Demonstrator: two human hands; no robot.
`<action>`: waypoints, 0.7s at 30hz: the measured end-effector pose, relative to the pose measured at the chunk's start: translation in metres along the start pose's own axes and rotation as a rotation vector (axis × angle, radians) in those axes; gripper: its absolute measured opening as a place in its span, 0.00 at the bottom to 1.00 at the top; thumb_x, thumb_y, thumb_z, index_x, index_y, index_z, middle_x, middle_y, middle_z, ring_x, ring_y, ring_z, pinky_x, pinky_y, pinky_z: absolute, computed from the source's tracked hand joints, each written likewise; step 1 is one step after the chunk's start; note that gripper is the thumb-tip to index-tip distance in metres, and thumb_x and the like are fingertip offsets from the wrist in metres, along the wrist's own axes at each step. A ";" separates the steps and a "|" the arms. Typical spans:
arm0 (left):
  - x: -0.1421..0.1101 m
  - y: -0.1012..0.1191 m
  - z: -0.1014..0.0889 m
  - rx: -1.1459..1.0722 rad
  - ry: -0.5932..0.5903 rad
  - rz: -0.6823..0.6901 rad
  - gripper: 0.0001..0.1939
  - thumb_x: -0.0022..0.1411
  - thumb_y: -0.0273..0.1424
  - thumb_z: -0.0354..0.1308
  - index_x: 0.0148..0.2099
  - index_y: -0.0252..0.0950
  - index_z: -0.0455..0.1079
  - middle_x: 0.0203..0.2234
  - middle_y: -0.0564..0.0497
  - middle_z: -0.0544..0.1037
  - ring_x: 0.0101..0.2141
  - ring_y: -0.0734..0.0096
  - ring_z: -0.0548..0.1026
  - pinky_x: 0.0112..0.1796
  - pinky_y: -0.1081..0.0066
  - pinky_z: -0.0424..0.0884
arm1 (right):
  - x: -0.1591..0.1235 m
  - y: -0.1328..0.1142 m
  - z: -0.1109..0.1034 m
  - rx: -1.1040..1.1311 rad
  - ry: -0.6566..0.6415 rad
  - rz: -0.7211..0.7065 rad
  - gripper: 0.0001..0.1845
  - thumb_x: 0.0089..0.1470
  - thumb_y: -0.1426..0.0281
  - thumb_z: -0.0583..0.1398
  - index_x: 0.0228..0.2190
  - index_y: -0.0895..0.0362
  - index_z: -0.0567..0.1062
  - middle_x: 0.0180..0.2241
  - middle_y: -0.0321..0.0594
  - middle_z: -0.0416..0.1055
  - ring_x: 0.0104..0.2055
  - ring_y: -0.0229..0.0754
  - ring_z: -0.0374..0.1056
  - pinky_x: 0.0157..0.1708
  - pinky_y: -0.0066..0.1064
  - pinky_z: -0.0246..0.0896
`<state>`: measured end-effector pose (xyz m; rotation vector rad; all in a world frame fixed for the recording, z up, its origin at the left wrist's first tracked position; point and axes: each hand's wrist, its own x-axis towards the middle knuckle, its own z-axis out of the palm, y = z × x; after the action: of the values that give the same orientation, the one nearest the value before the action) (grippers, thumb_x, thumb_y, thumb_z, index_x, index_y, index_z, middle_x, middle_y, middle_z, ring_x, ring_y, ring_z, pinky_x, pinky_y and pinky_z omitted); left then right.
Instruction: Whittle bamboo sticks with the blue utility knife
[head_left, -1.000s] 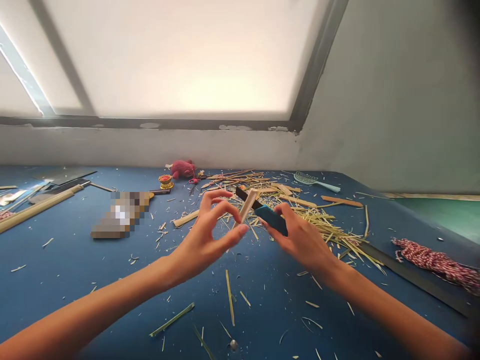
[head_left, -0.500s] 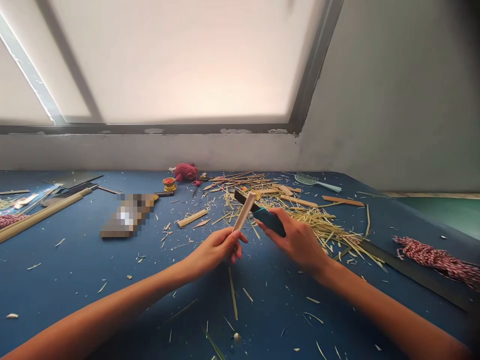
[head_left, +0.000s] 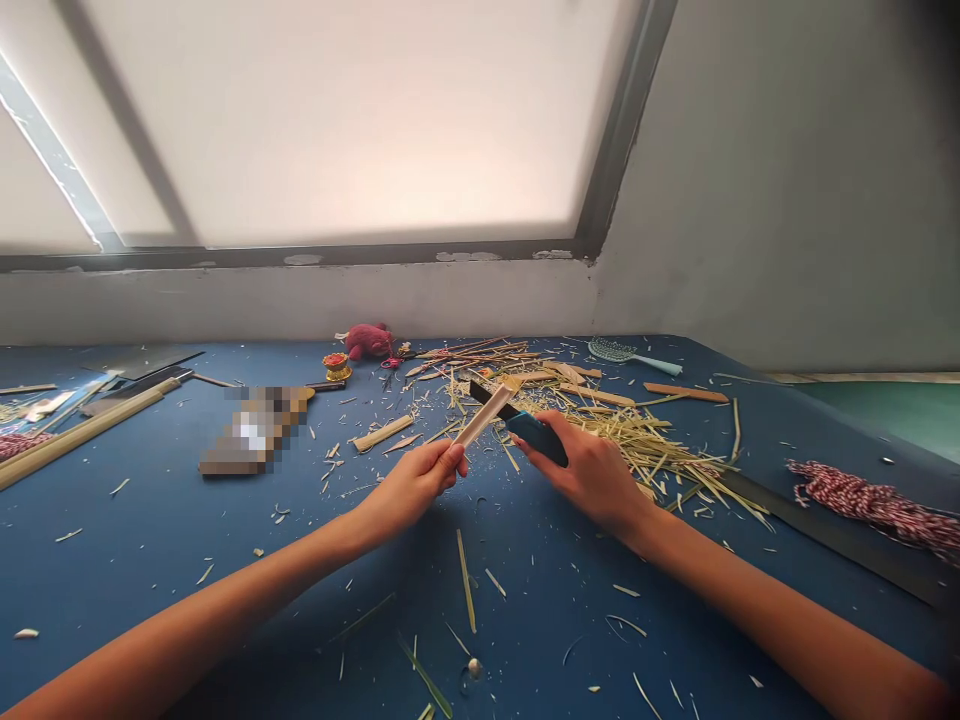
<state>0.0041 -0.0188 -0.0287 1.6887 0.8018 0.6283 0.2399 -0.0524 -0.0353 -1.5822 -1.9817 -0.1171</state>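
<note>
Closed around the lower end of a pale bamboo strip (head_left: 482, 417) is my left hand (head_left: 421, 482), the strip slanting up to the right. My right hand (head_left: 596, 478) grips a utility knife (head_left: 538, 437) by its teal-blue handle, thumb along the near side. The knife's dark blade points up and left and passes behind the strip near its upper end; whether the edge bites into the bamboo I cannot tell. Behind both hands lies a heap of thin bamboo shavings (head_left: 645, 445).
Blue table (head_left: 300, 600) strewn with small chips. To the left lie a long bamboo piece (head_left: 90, 433) and a pixelated object (head_left: 255, 432). At the back are a red plush toy (head_left: 367, 341) and a hairbrush (head_left: 634, 356). A red-and-white cord bundle (head_left: 874, 500) sits right.
My left hand has drawn back to the left and slightly down with the bamboo strip, which now leans lower. The knife in my right hand has barely moved.
</note>
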 end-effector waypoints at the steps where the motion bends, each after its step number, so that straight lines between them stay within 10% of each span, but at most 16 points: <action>1: -0.001 0.003 -0.002 0.047 0.009 0.015 0.23 0.64 0.49 0.43 0.33 0.35 0.63 0.20 0.58 0.55 0.22 0.78 0.52 0.23 0.76 0.50 | 0.000 0.000 0.001 -0.005 0.003 0.008 0.21 0.59 0.51 0.50 0.42 0.54 0.66 0.28 0.37 0.72 0.25 0.40 0.69 0.24 0.29 0.57; 21: 0.003 0.007 -0.077 1.286 0.200 0.552 0.16 0.69 0.36 0.40 0.37 0.37 0.67 0.27 0.49 0.73 0.27 0.71 0.65 0.29 0.70 0.57 | -0.012 0.002 0.019 -0.063 0.024 -0.091 0.17 0.61 0.57 0.49 0.44 0.54 0.68 0.35 0.41 0.75 0.29 0.43 0.72 0.25 0.30 0.58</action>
<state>-0.0508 0.0287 -0.0023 3.1271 0.9553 0.6961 0.2358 -0.0542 -0.0580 -1.5221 -2.0499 -0.2362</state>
